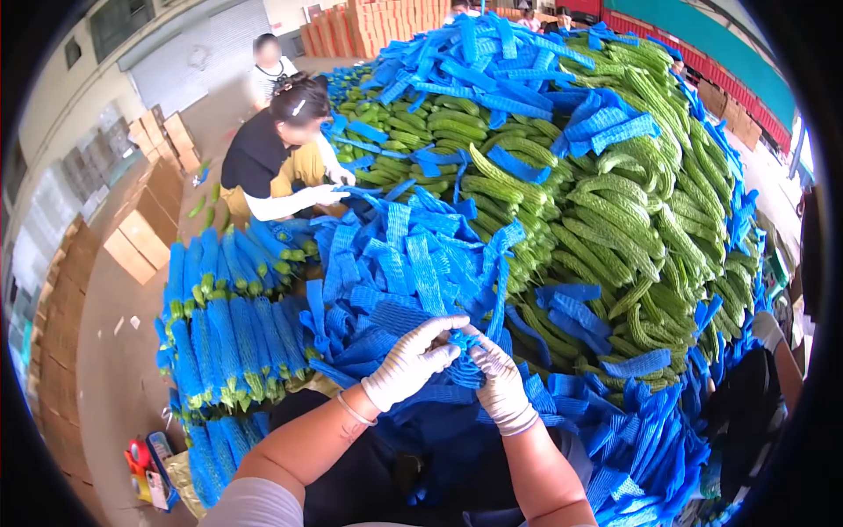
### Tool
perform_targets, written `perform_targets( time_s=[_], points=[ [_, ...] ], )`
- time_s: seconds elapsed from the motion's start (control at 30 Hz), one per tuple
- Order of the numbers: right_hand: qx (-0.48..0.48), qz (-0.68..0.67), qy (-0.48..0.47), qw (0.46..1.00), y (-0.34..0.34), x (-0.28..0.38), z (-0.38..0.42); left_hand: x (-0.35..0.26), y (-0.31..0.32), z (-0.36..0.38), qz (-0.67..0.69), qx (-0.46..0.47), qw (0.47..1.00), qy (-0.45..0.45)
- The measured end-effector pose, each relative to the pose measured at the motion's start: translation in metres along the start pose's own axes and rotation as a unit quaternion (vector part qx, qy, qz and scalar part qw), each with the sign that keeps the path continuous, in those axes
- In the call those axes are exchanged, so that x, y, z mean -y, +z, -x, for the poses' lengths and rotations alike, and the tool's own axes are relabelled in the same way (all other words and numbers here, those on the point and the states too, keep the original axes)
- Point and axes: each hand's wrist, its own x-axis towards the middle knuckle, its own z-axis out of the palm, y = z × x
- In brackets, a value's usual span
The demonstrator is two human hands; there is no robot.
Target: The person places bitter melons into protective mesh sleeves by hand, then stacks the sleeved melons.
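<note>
Both my hands wear white gloves and meet in front of me. My left hand (411,362) and my right hand (500,382) pinch the gathered end of a blue foam net sleeve (466,369) between them. No bitter melon shows inside that sleeve from here. Just beyond my fingers lies a heap of loose blue net sleeves (413,255). To the left, bitter melons in blue sleeves (230,338) are stacked in rows, their green ends poking out. Bare green bitter melons (606,228) form a big pile ahead and to the right.
A co-worker (263,158) in a black top and white gloves crouches at the pile's left side. Cardboard boxes (145,224) stand along the left. More blue sleeves (632,457) lie by my right arm. A red tape dispenser (138,457) sits at lower left.
</note>
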Motion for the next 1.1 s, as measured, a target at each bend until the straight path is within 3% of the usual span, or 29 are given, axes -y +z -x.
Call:
perform_targets(
  time_s=[0.07,0.13,0.27,0.33,0.4,0.47,0.53,0.6,0.63,0.67,0.73,0.77,0.83,0.87,0.9,1.0,1.03,1.07,1.1],
  points=[
    [-0.001,-0.076,0.014,0.997,0.004,0.001,-0.003,-0.001,-0.004,0.001,-0.002,-0.012,1.000,-0.006],
    [-0.023,-0.070,0.005,0.997,0.007,0.000,-0.003,0.000,-0.010,0.002,0.000,-0.015,1.000,-0.005],
    [-0.051,0.081,-0.025,0.995,0.010,0.000,-0.001,-0.004,-0.016,0.006,-0.026,-0.027,0.999,-0.004],
    [0.017,0.172,-0.042,0.984,0.009,-0.007,0.002,-0.005,-0.016,0.008,-0.013,-0.019,1.000,-0.009],
    [0.003,0.150,-0.073,0.986,0.007,-0.014,0.000,-0.008,-0.016,0.009,-0.001,-0.010,1.000,-0.013],
    [-0.092,0.385,-0.075,0.915,-0.006,-0.005,-0.001,-0.011,-0.019,0.011,-0.005,-0.007,1.000,0.002],
    [-0.164,0.366,-0.122,0.908,-0.019,0.006,-0.007,-0.011,-0.022,0.011,-0.037,-0.001,0.999,0.006],
    [-0.135,0.513,-0.136,0.837,0.000,0.016,0.001,-0.013,-0.004,0.018,-0.045,0.017,0.996,0.081],
    [-0.105,0.585,-0.191,0.782,-0.015,-0.010,-0.001,-0.024,0.014,0.027,0.116,0.086,0.989,-0.002],
    [0.035,0.616,-0.261,0.742,-0.013,-0.018,-0.003,-0.014,0.026,0.026,-0.043,0.151,0.981,0.118],
    [0.013,0.389,-0.026,0.921,0.007,-0.022,0.008,-0.012,0.039,0.035,-0.231,0.211,0.932,0.180],
    [0.005,0.318,0.002,0.948,0.003,-0.022,0.002,-0.008,0.040,0.032,-0.231,0.211,0.932,0.181],
    [-0.071,0.099,-0.006,0.993,-0.003,-0.015,-0.002,0.001,0.037,0.023,-0.272,0.113,0.909,0.295],
    [-0.103,-0.007,-0.009,0.995,-0.005,-0.004,-0.005,-0.001,0.031,0.019,-0.363,0.095,0.874,0.308],
    [-0.146,0.166,-0.062,0.973,-0.009,0.004,-0.008,0.003,0.028,0.019,-0.405,0.068,0.865,0.289],
    [-0.170,0.213,-0.098,0.957,-0.011,0.008,-0.004,0.015,0.021,0.018,-0.481,0.023,0.835,0.265],
    [-0.178,0.273,-0.116,0.938,-0.009,0.004,-0.002,0.019,0.020,0.019,-0.513,0.007,0.837,0.189],
    [-0.186,0.332,-0.133,0.915,-0.002,0.002,0.000,0.022,0.017,0.019,-0.542,-0.009,0.833,0.112],
    [-0.177,0.459,-0.161,0.855,-0.002,0.000,0.004,0.024,0.011,0.017,-0.557,-0.012,0.823,0.112]
  ],
)
